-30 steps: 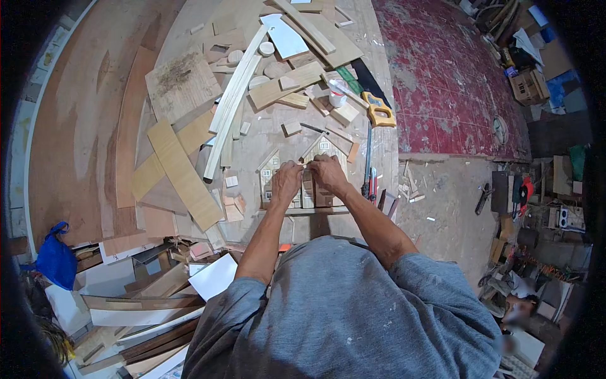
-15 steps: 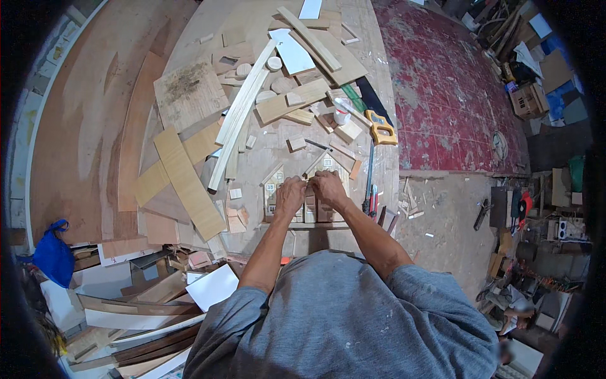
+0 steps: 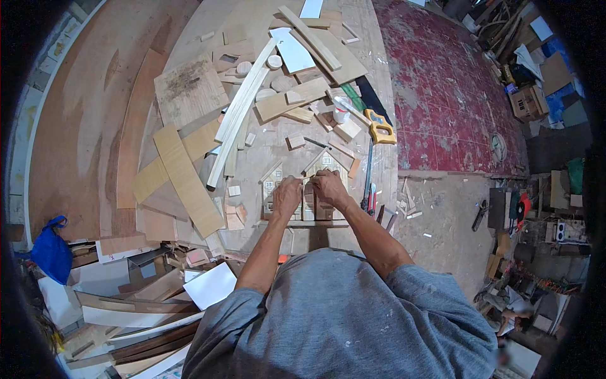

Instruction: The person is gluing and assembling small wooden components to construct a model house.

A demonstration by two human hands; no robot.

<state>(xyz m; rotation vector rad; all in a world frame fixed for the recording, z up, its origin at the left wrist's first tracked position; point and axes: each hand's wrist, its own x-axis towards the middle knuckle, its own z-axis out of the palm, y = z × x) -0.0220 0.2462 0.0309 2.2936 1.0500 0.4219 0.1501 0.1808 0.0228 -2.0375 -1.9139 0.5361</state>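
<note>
A small wooden house model point(image 3: 325, 212) with two peaked gables and light window frames stands at the near edge of the workbench, in front of my body. My left hand point(image 3: 288, 196) is closed over the middle of the model, by its lower left gable. Beside it, my right hand point(image 3: 329, 188) is closed in front of the taller right gable. A thin, pale strip of wood point(image 3: 307, 178) spans the gap between both sets of fingertips, pinched at each end. The hands hide much of the model's front.
Beyond the model lie a small wood block point(image 3: 295, 141), a dark pencil-like stick point(image 3: 317, 144) and a white cup point(image 3: 341, 114). A yellow-handled saw point(image 3: 382, 129) rests at the bench's right side. Long wood strips point(image 3: 243, 117) and crossed boards point(image 3: 188, 180) cover the left.
Both hands stay at the model with fingers pinched. The pale strip shows more clearly between the fingertips. The whole view has shifted slightly.
</note>
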